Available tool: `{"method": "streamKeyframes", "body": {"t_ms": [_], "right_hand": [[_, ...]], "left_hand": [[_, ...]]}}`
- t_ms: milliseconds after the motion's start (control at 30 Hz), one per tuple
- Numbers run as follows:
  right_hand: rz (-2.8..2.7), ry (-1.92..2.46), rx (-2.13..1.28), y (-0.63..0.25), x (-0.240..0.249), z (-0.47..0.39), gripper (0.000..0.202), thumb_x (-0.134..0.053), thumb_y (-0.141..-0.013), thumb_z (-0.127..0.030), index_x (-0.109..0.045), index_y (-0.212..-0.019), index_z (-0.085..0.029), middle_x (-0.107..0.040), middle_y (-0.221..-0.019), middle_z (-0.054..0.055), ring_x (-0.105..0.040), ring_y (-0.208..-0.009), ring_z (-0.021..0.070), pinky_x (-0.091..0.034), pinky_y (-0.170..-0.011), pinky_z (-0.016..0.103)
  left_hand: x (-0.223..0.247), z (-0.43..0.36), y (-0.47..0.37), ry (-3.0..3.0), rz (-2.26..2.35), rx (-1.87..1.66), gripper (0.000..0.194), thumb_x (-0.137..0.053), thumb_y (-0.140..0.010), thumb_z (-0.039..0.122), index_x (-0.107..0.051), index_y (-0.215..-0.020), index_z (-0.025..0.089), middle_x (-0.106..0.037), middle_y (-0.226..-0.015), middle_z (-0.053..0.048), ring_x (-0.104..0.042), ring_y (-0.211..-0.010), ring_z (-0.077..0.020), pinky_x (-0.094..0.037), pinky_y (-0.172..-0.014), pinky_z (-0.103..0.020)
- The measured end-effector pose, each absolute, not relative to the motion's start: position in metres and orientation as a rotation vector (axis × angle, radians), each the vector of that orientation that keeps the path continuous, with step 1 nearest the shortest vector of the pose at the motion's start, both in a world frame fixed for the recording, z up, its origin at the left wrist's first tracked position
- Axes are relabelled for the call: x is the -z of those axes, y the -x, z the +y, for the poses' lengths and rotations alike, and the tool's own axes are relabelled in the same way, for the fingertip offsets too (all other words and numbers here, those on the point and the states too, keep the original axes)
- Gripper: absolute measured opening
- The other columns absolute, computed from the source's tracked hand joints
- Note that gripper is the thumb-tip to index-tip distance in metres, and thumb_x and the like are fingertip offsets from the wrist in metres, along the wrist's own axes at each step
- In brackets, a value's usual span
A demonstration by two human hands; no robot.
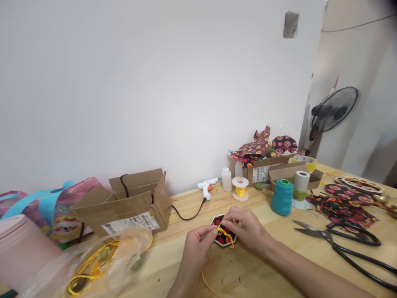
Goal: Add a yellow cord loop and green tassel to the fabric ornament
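Pinching one yellow cord (231, 241), the nearly closed fingertips of the left hand (198, 248) and right hand (248, 227) partly cover one white-edged patterned piece (221, 239) over the wooden table (186, 211). One glue gun (207, 187), one teal thread cone (282, 198) and one pair of scissors (328, 236) lie around. Of three open cardboard boxes (124, 213), the labelled right one holds patterned fabric (256, 148).

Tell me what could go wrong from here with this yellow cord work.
The yellow cord might slip or tangle, since its loose tail trails past the left hand towards the near side.

The open scissors could nick the right forearm if it swings outward, as their blades point its way.

That same swing might topple the upright teal thread cone.
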State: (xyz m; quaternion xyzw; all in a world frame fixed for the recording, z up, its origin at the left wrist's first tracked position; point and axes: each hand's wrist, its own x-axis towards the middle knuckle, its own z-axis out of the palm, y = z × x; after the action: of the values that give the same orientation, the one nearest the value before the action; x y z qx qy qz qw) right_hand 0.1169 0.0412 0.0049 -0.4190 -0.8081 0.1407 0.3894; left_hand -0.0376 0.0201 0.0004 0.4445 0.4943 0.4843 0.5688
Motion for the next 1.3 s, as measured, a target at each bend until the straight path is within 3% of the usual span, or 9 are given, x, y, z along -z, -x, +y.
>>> {"method": "streamKeyframes", "body": {"t_ms": [167, 367, 567, 767, 933, 1100, 1200, 1300], "right_hand": [[-2.021, 1.049, -0.388, -0.118, -0.008, 0.04, 0.02, -0.049, -0.08, -0.025, -0.065, -0.07, -0.017, -0.058, -0.063, 0.001, -0.05, -0.062, 0.0118, -0.035, -0.056, 0.021], [-1.966, 1.037, -0.403, -0.117, -0.008, 0.039, 0.022, -0.047, -0.08, -0.025, -0.063, -0.066, -0.016, -0.058, -0.063, 0.002, -0.049, -0.062, 0.0122, -0.035, -0.058, 0.022], [-1.877, 1.056, -0.483, -0.117, -0.008, 0.037, 0.024, -0.048, -0.079, -0.025, -0.062, -0.062, -0.015, -0.055, -0.059, 0.001, -0.047, -0.059, 0.0117, -0.034, -0.056, 0.022], [-1.741, 1.059, -0.718, -0.115, -0.005, 0.041, 0.025, -0.05, -0.076, -0.03, -0.061, -0.061, -0.014, -0.052, -0.058, 0.001, -0.044, -0.055, 0.0106, -0.033, -0.051, 0.021], [-1.657, 0.979, -1.123, -0.114, -0.008, 0.04, 0.032, -0.047, -0.074, -0.04, -0.06, -0.065, -0.012, -0.048, -0.052, -0.002, -0.04, -0.045, 0.0075, -0.033, -0.043, 0.018], [-1.646, 0.887, -1.408, -0.117, -0.012, 0.034, 0.031, -0.047, -0.076, -0.038, -0.063, -0.069, -0.012, -0.041, -0.048, -0.004, -0.03, -0.04, 0.0047, -0.026, -0.038, 0.016], [-1.66, 0.867, -1.452, -0.113, -0.007, 0.033, 0.028, -0.052, -0.073, -0.038, -0.064, -0.071, -0.013, -0.049, -0.052, -0.002, -0.034, -0.041, 0.0046, -0.028, -0.04, 0.016], [-1.679, 0.889, -1.409, -0.107, 0.0, 0.036, 0.025, -0.058, -0.067, -0.037, -0.065, -0.075, -0.014, -0.054, -0.054, -0.002, -0.043, -0.045, 0.0066, -0.033, -0.044, 0.017]], "left_hand": [[0.0, 0.021, 0.036, -1.122, 1.157, -1.18, 0.026, -0.071, -0.052, 0.034, -0.07, -0.067, 0.013, -0.066, -0.051, -0.003, -0.06, -0.056, -0.0175, -0.045, -0.05, -0.023], [0.003, 0.022, 0.037, -1.227, 1.138, -1.189, 0.021, -0.068, -0.058, 0.03, -0.07, -0.072, 0.015, -0.072, -0.07, -0.005, -0.062, -0.067, -0.0189, -0.048, -0.064, -0.026], [-0.001, 0.019, 0.035, -1.336, 1.138, -1.182, 0.017, -0.065, -0.062, 0.028, -0.071, -0.074, 0.016, -0.072, -0.075, -0.005, -0.063, -0.071, -0.0212, -0.049, -0.066, -0.028], [-0.002, 0.017, 0.035, -1.398, 1.163, -1.175, 0.013, -0.064, -0.063, 0.025, -0.072, -0.072, 0.019, -0.072, -0.071, -0.003, -0.063, -0.069, -0.0203, -0.048, -0.064, -0.025], [-0.003, 0.018, 0.036, -1.38, 1.223, -1.227, 0.011, -0.065, -0.062, 0.025, -0.071, -0.067, 0.017, -0.071, -0.065, -0.003, -0.061, -0.064, -0.0193, -0.047, -0.061, -0.024], [-0.002, 0.019, 0.036, -1.318, 1.234, -1.266, 0.013, -0.066, -0.059, 0.028, -0.069, -0.063, 0.016, -0.07, -0.064, -0.004, -0.06, -0.064, -0.0184, -0.046, -0.061, -0.023], [-0.002, 0.019, 0.035, -1.257, 1.247, -1.251, 0.013, -0.067, -0.057, 0.027, -0.068, -0.06, 0.015, -0.064, -0.049, 0.0, -0.055, -0.048, -0.013, -0.041, -0.047, -0.02], [-0.002, 0.018, 0.035, -1.196, 1.254, -1.189, 0.017, -0.067, -0.055, 0.029, -0.068, -0.058, 0.012, -0.05, -0.034, 0.005, -0.036, -0.029, -0.0062, -0.026, -0.032, -0.017]]}}
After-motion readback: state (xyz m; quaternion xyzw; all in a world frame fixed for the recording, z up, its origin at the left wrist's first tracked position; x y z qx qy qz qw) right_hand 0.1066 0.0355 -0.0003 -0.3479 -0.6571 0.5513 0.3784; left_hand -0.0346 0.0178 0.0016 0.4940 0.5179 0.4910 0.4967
